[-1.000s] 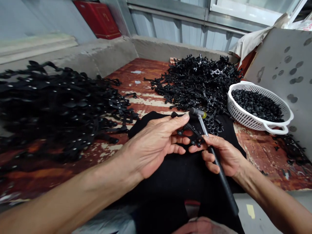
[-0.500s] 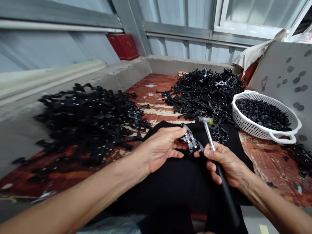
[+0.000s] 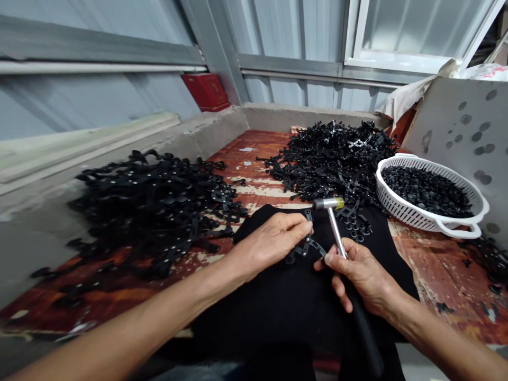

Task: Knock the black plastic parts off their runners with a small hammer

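— What do the hands hold at the bench?

— The left hand (image 3: pixel 270 241) pinches a black part (image 3: pixel 307 244) between thumb and fingertips, over a black cloth (image 3: pixel 286 296). The right hand (image 3: pixel 363 275) is closed around a hammer (image 3: pixel 335 227), its head raised just above the part.

— And around them?

— A heap of straps (image 3: pixel 159 203) lies to the left, a pile of parts (image 3: pixel 333 156) behind, and a white basket (image 3: pixel 432 219) of black pieces to the right.

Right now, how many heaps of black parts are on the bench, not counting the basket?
2: a large heap left of the left hand, and another heap at the back, beside the white basket. Loose strays lie apart.
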`<state>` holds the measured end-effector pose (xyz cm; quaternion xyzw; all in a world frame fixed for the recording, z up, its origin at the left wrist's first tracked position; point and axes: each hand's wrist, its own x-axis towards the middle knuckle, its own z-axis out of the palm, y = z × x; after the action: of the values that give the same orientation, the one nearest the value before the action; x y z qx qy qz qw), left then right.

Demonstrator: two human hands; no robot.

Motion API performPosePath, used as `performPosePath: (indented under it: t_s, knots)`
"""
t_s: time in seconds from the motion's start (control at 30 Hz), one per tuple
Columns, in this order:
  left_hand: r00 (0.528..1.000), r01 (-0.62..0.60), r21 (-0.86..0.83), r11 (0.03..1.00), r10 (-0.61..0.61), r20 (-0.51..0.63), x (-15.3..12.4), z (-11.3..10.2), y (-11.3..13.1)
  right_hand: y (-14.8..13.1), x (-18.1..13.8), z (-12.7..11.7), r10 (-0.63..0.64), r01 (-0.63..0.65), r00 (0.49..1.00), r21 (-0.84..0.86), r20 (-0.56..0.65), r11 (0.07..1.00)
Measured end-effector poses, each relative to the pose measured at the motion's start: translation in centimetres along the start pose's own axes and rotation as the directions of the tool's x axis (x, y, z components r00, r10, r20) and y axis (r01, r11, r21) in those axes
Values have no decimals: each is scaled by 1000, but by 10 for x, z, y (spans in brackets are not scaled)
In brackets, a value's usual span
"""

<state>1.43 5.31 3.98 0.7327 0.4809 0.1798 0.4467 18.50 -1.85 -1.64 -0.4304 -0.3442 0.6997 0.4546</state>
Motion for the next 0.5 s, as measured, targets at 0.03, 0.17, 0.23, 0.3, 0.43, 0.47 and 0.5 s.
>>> performPosePath:
  t_s: [0.03,0.17,0.23,0.3,0.43,0.47,0.5]
  knots:
    - [1000,-8,22,1000,8,8,2,-1,0,0,0,1,-6,6,1000,-14,1,1000]
    - [999,14,-77,997,-10,42,6,1,-3,-2,-2,3,-18,18,1000,-54,-3,998]
    - [995,97,-155,983,-96,15,7,0,-6,-4,-4,2,-35,33,999,-65,-29,997]
    - [983,181,-203,962,-186,-4,10,-2,-11,-8,-5,-2,-66,61,995,-69,-75,996]
    - [990,140,-144,980,-138,22,20,-11,-23,-13,-9,-13,-91,80,986,-80,-140,994]
    - [995,101,-111,989,-98,32,23,-14,-26,-14,-10,-15,-84,73,986,-82,-146,994]
    - [997,66,-80,995,-63,41,26,-16,-29,-15,-12,-17,-75,64,986,-82,-150,995]
